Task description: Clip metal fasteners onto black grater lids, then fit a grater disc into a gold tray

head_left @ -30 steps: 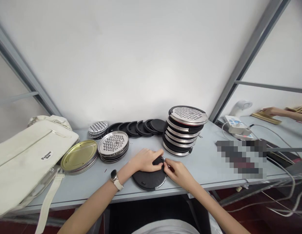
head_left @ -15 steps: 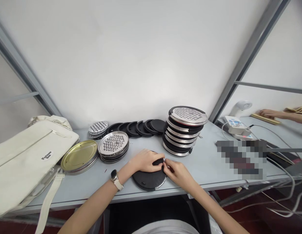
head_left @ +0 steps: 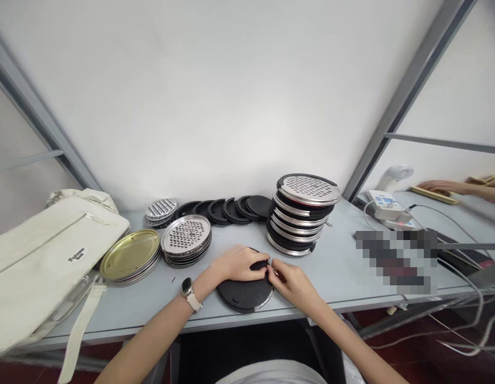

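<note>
closely, the left hand [head_left: 241, 263] is clasped over the far right part of a black disc [head_left: 244, 296], its thumb and fingers closed about the rim, the palm side turned down; the right hand [head_left: 290, 278] pinches a small metal piece [head_left: 270, 262] between thumb and fingertips, right at the disc's edge and just beside the left fingertips; the piece is too small and too much covered to make out fully; the disc lies flat near the front edge of the grey table [head_left: 335, 272], with a shiny strip along its near right rim; a watch [head_left: 187, 288] on a pale band sits on the left wrist; just beyond the hands, to the right, rises a tall stack of metal plates and black rims [head_left: 305, 189], a perforated plate on top; behind, a row of overlapping black discs [head_left: 223, 212] lies near the wall [head_left: 231, 106]; to the left are a pile of perforated metal plates [head_left: 187, 234], small grater discs [head_left: 161, 209] and a pile topped by a gold-coloured plate [head_left: 130, 253]; a cream bag [head_left: 51, 256] lies farthest left; well apart at right, a co-worker's hand [head_left: 437, 185] rests on a yellowish strip [head_left: 447, 198].
</note>
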`<state>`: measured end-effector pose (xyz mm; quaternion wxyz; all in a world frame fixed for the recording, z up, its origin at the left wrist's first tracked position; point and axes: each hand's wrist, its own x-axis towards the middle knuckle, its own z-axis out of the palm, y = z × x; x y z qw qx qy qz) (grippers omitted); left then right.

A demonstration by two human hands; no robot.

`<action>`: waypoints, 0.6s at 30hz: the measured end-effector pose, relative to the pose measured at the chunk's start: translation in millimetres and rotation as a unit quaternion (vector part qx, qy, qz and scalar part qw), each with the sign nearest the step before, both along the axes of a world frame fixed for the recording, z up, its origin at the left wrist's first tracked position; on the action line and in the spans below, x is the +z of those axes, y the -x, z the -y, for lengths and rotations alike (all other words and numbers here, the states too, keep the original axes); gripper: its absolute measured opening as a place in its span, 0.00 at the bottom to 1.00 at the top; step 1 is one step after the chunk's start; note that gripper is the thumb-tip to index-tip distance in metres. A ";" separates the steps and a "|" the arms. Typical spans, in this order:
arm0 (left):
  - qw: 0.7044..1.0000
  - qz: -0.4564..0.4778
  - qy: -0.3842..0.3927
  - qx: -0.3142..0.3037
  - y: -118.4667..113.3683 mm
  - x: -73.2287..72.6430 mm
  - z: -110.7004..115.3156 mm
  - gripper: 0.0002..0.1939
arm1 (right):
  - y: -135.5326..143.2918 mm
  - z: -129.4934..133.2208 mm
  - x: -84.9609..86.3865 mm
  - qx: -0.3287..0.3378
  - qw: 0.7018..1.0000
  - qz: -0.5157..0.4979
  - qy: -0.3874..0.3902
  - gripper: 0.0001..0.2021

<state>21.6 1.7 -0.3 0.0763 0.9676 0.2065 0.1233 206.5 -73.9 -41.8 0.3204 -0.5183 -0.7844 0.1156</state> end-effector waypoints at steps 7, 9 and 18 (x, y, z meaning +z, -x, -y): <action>1.000 -0.001 -0.005 0.002 0.5 -1.1 -0.2 0.11 | -0.2 -0.2 -0.9 0.002 1.000 -0.008 0.001 0.12; 1.000 0.003 -0.005 0.005 0.3 -1.5 -0.2 0.12 | -0.2 -0.2 -0.6 0.005 1.000 -0.010 0.003 0.11; 1.000 0.005 0.007 0.007 -0.6 -2.1 -0.7 0.13 | -1.0 -0.2 -1.3 0.007 1.000 0.001 0.015 0.11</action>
